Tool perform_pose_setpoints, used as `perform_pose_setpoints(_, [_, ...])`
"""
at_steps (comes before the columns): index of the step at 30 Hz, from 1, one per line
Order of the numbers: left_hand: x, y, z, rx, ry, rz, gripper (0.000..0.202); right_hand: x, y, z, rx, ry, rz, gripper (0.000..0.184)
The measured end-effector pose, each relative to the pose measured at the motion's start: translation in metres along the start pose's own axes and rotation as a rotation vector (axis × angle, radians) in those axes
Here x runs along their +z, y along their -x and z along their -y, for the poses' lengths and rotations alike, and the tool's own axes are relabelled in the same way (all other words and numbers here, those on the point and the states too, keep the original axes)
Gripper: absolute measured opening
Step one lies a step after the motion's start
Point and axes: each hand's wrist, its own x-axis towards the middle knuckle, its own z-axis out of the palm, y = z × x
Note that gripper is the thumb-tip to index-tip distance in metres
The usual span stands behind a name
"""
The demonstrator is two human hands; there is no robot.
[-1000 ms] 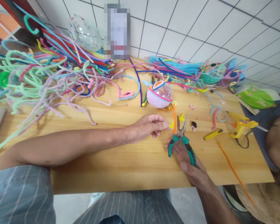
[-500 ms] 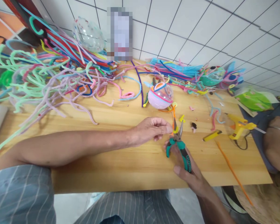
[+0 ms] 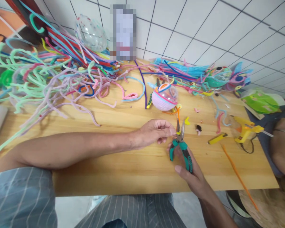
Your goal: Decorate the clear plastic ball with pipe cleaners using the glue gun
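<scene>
My left hand (image 3: 160, 130) is closed in a pinch beside the plier jaws, on the end of a thin orange pipe cleaner (image 3: 178, 112) partly hidden by the jaws. A small yellow bit shows between the jaws. In my right hand (image 3: 192, 175) are green-and-black needle-nose pliers (image 3: 185, 156), jaws parted and pointing away from me. A yellow scrap (image 3: 186, 120) lies just past the tips. Beyond sits a clear ball wrapped partly in lilac pipe cleaner (image 3: 165, 103), with pink and blue trim.
Tangled green and lilac pipe cleaners (image 3: 68, 82) cover the left; a blue bundle (image 3: 180, 68) lies along the tiled wall. At right are a yellow glue gun (image 3: 247, 129), a yellow cutter (image 3: 218, 138) and an orange stem (image 3: 237, 172). Another person's arm (image 3: 283, 142) rests at the right edge.
The pliers have shifted slightly, and less of the orange pipe cleaner shows between the jaws. The left hand stays almost still.
</scene>
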Motion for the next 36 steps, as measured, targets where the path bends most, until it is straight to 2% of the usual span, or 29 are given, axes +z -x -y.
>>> perform_pose_setpoints(3, [-0.002,-0.002,0.001,-0.011,-0.007,0.01,0.044,-0.003,0.001,-0.002,0.005,-0.033,0.014,0.066])
perform_pose_setpoints(11, [-0.004,-0.004,0.005,-0.01,-0.02,0.008,0.047,-0.004,0.002,-0.007,0.069,-0.065,-0.003,0.068])
perform_pose_setpoints(14, [-0.004,-0.005,0.005,-0.006,-0.022,0.002,0.048,0.0,0.001,-0.008,0.049,-0.075,-0.035,0.061])
perform_pose_setpoints(20, [-0.004,-0.005,0.005,0.005,-0.019,0.011,0.048,0.015,-0.01,-0.008,-0.023,-0.091,-0.173,0.034])
perform_pose_setpoints(26, [-0.005,-0.006,0.006,0.04,-0.053,0.029,0.046,0.018,-0.016,-0.002,0.009,-0.051,-0.181,0.035])
perform_pose_setpoints(29, [-0.006,-0.005,0.007,0.056,-0.065,0.03,0.044,0.014,-0.013,0.005,0.022,-0.072,-0.098,0.04])
perform_pose_setpoints(32, [-0.006,-0.004,0.007,0.063,-0.076,0.018,0.042,0.001,-0.005,0.012,0.043,-0.083,0.023,0.054])
perform_pose_setpoints(36, [-0.008,-0.005,0.004,0.092,-0.117,-0.055,0.04,-0.027,0.011,0.009,0.117,-0.002,0.018,0.056])
